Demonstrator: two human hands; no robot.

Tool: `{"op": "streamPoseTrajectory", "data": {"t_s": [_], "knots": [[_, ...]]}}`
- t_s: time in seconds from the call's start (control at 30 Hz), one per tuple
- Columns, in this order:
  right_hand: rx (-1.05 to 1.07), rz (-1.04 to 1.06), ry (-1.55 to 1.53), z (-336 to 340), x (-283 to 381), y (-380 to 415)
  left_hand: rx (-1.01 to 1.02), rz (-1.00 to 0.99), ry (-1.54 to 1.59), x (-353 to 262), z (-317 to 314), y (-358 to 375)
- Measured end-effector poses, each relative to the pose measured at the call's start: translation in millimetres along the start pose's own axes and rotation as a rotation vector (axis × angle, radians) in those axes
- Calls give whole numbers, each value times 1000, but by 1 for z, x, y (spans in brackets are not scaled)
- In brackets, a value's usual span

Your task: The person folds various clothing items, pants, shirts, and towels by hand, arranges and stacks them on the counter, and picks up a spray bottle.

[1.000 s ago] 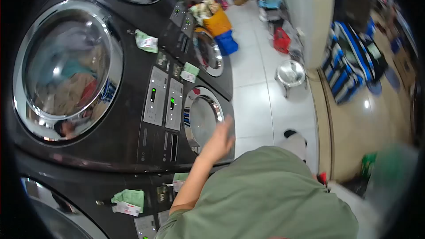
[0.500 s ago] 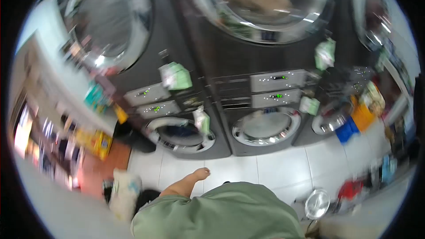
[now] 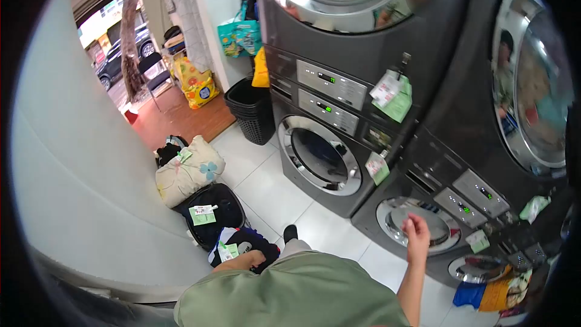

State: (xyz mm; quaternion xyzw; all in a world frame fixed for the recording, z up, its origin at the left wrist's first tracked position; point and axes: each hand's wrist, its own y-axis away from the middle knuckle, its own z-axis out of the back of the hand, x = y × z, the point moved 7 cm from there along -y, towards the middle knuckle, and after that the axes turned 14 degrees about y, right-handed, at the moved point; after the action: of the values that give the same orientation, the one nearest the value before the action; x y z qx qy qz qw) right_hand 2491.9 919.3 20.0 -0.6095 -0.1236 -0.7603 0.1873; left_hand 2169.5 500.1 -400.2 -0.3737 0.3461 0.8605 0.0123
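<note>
My left hand (image 3: 256, 259) is low by my left side, overlapping a dark pile of clothes (image 3: 264, 244) in this view; its fingers are mostly hidden. Beside that pile a white and green paper tag (image 3: 228, 251) lies on the cloth. My right hand (image 3: 417, 233) is raised at my right side, fingers curled in and nothing showing in them. It overlaps the round glass door of a lower washing machine (image 3: 387, 209). Nearer my left stands a washer with a chrome-ringed door (image 3: 356, 177), green digits lit on its panel (image 3: 328, 109).
A black basket (image 3: 240, 198) with dark laundry and a tagged floral bundle (image 3: 181, 177) line the left wall. Stacked black baskets (image 3: 261, 128) stand by the machines. Beyond are a wooden floor (image 3: 206, 122), a yellow bag (image 3: 192, 85) and a chair (image 3: 156, 74). Colourful cloths (image 3: 484, 295) lie right.
My view has swung left, bringing the doorway, baskets and bundles into clear sight. The machines have shifted right in view. My right hand has come into view; my left hand is now over the clothes.
</note>
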Motion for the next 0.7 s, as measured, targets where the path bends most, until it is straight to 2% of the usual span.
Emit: {"op": "streamPoseTrajectory", "data": {"t_s": [0.07, 0.1, 0.13, 0.17, 0.2, 0.23, 0.27, 0.3, 0.33, 0.37, 0.43, 0.47, 0.57, 0.63, 0.7], "knots": [[300, 354, 35, -69, 143, -12, 53, -272, -259, 17, -8, 5], [423, 647, 60, -101, 225, -3, 55, -162, -301, 36, -2, -5], [449, 793, -78, -133, 285, 10, 67, -46, -324, 42, 11, -13], [542, 900, -229, -160, 326, 16, 58, -29, -224, 46, 34, -15], [697, 912, -435, -183, 352, 21, -80, -21, -99, 63, 55, -23], [887, 819, -649, -201, 370, 20, -217, -32, 32, 82, 76, -28], [1028, 677, -802, -219, 381, 15, -293, 41, -92, 97, 107, -25], [1089, 545, -879, -245, 391, 9, -667, 414, 605, 95, 163, 19], [1122, 446, -920, -270, 402, 1, -701, 425, 602, 86, 208, 37], [1122, 438, -911, -313, 425, -5, -767, 408, 632, 107, 235, 35], [1245, 438, -980, -369, 430, -29, -911, 415, 731, 129, 288, 53], [1316, 539, -999, -396, 434, -46, -959, 403, 777, 140, 311, 62], [1708, 803, -989, -480, 450, -102, -1081, 406, 859, 191, 350, 91], [1372, 529, -1129, -523, 454, -129, -1188, 448, 844, 233, 346, 97], [1498, 555, -1211, -575, 457, -166, -1188, 634, 906, 278, 320, 103]]}}
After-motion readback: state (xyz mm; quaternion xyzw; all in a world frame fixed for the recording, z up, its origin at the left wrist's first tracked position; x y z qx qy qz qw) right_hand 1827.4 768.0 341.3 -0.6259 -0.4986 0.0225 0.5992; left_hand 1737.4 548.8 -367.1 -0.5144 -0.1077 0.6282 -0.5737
